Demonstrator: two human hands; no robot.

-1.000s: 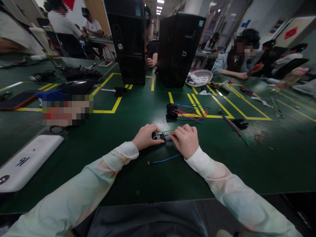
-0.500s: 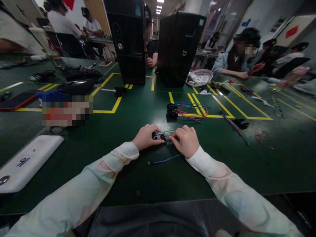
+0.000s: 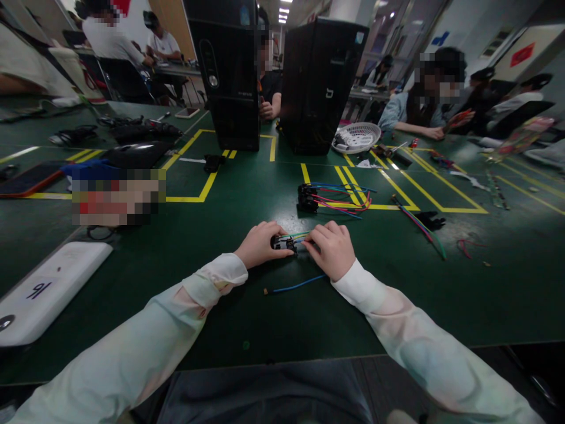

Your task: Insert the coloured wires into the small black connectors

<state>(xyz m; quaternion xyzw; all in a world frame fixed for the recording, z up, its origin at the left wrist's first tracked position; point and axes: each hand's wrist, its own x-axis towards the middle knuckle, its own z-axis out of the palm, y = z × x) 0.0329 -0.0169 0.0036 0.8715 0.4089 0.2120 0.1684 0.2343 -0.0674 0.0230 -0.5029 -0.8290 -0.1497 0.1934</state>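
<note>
Wires (image 3: 301,236) at a small black connector (image 3: 290,242): grip nearly unchanged

Nearest, on the green bench (image 3: 247,318), a loose blue wire (image 3: 295,287) lies below the hands, brown tip to the left, its other end reaching the right wrist. Just beyond, the left hand (image 3: 259,244) is curled, thumb and fingers closed about the small black connector, which sits between the two hands. The right hand (image 3: 332,250) pinches the wires just beside it, thumb against forefinger; how many strands it holds, and whether they are seated, is too small to tell. Compared with half a second ago, both hands keep almost the same place; only the blue strand at the right fingertips shows more clearly. This suggests fine adjustment on the spot, with no finished join yet to be seen. Farther off, a second connector (image 3: 305,198), its coloured leads (image 3: 339,187) trailing rightward, lies where it did, as does a wire bundle (image 3: 417,224) near a black piece (image 3: 430,221). Beyond stand two black computer towers (image 3: 232,106), a co-worker's hand (image 3: 267,110) between them and a white basket (image 3: 366,136) to the right.
</note>
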